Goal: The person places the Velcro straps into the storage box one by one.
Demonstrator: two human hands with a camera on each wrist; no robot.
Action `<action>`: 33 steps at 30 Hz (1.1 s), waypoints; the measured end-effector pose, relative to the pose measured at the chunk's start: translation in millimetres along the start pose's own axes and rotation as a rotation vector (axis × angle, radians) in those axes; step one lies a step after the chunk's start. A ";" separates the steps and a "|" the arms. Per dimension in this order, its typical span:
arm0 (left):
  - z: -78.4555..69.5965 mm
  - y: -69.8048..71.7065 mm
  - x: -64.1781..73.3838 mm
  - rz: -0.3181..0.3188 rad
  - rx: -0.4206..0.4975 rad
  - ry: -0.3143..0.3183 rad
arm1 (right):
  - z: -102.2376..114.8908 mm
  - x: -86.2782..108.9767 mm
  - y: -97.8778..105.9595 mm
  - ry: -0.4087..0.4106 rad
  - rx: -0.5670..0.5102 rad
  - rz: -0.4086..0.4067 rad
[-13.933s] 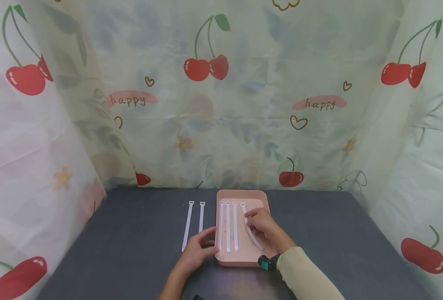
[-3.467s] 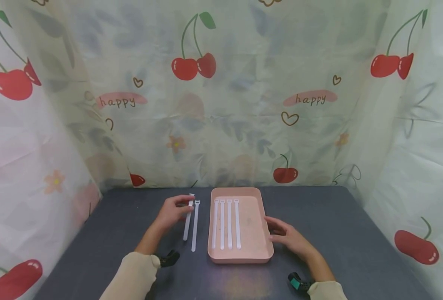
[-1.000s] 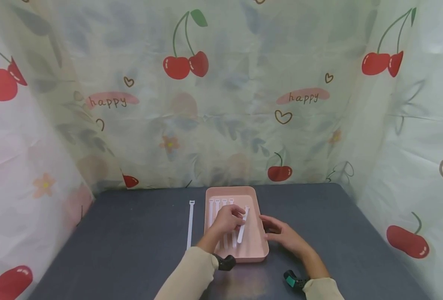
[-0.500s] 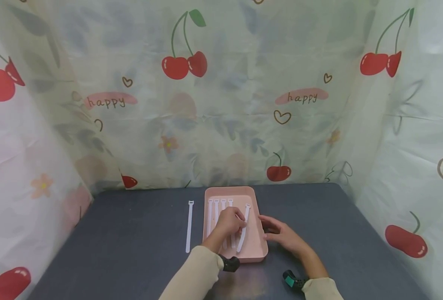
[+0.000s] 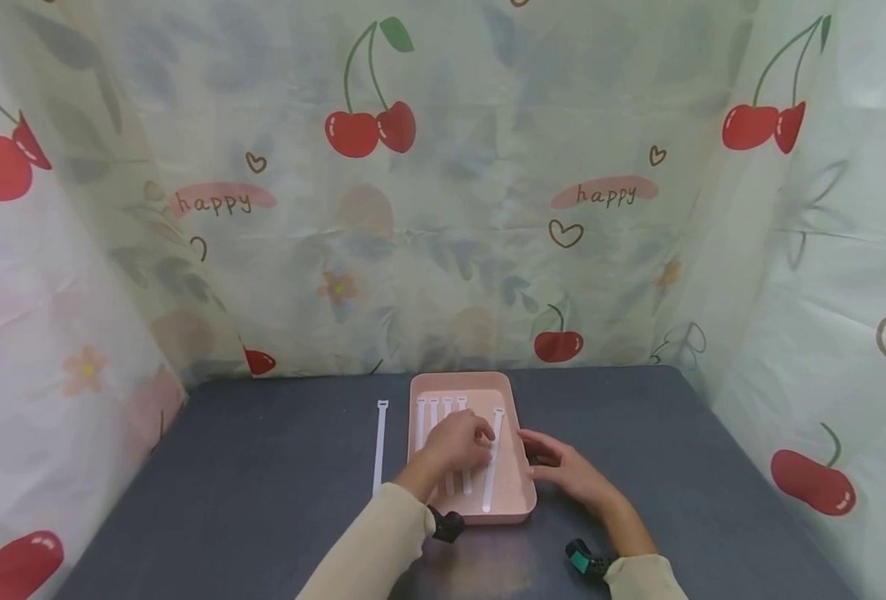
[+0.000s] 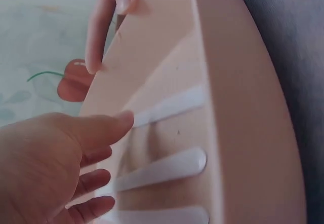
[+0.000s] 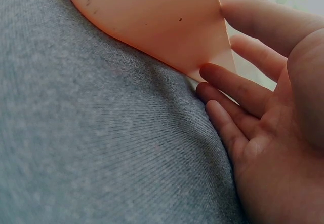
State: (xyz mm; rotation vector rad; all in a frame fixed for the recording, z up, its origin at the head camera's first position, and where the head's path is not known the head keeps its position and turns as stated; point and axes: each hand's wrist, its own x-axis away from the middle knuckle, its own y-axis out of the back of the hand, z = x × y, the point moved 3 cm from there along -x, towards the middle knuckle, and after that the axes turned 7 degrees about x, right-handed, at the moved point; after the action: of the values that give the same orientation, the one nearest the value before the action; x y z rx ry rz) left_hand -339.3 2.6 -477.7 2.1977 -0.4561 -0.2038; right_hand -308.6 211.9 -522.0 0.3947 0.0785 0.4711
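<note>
My left hand (image 5: 458, 442) hovers over the pink tray (image 5: 461, 377), its fingers loosely bent and holding nothing. Just right of its fingertips a white cable tie (image 5: 492, 475) with a slotted head lies slightly slanted on the tray floor. In the left wrist view the thumb overlaps that cable tie (image 6: 174, 105). Several more cable ties (image 5: 421, 429) lie side by side along the tray's left part, partly hidden by the hand. My right hand (image 5: 573, 479) rests beside the tray's right wall, and its extended fingertips (image 7: 212, 72) touch the wall in the right wrist view.
One more white cable tie (image 5: 380, 442) lies on the dark grey tabletop (image 5: 285, 467) left of the tray, its lower end by my left sleeve. A cherry-print curtain (image 5: 450, 292) stands behind the table and along both sides.
Over the last second my left hand has lowered the cable tie into the tray's right part, let go and drawn slightly left. Earlier it picked that tie off the table. The right hand stays put.
</note>
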 end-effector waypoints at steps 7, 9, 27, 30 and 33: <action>4.8 -6.1 -4.9 0.115 -0.379 -0.146 | 0.2 0.5 0.3 0.027 0.003 0.011; 5.7 -8.8 -4.8 0.151 -0.446 -0.176 | 0.5 0.6 0.4 0.025 0.001 0.010; 8.2 -14.2 -10.0 0.110 -0.340 -0.133 | 1.3 0.8 1.5 0.023 -0.005 0.006; 8.9 -14.9 -11.5 0.090 -0.326 -0.113 | 0.7 0.5 1.0 0.024 -0.003 0.007; 7.6 -14.3 -11.3 0.083 -0.301 -0.090 | -0.3 0.1 0.7 0.028 0.000 0.010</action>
State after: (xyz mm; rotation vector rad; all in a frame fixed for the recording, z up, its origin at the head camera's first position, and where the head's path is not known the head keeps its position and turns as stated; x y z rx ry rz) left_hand -348.4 9.6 -493.8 1.8768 -0.5299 -0.3068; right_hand -308.9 212.7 -522.0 0.3889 0.1034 0.4860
